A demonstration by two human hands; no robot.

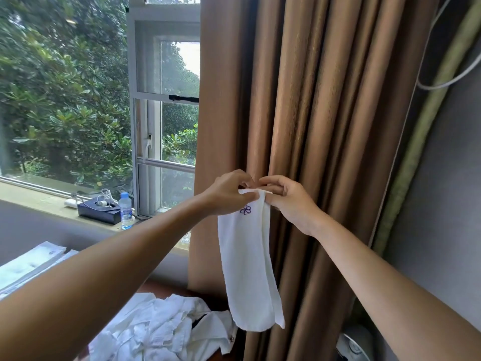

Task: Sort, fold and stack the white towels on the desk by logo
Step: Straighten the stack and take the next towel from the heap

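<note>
Head view: left hand (226,196) and right hand (289,201) pinch the hanging towel (247,269) before a brown curtain (325,100), above crumpled towels (161,329).

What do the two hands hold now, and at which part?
Both the left hand and the right hand pinch one white towel at its top edge; the rest hangs down.

Daylight from window (164,113), curtain (312,126) perhaps motion-blurred, wide-angle edge bending

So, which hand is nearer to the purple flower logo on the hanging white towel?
Left. The left hand pinches the white towel just above the purple flower logo; the right hand holds the top edge further to its right.
</note>
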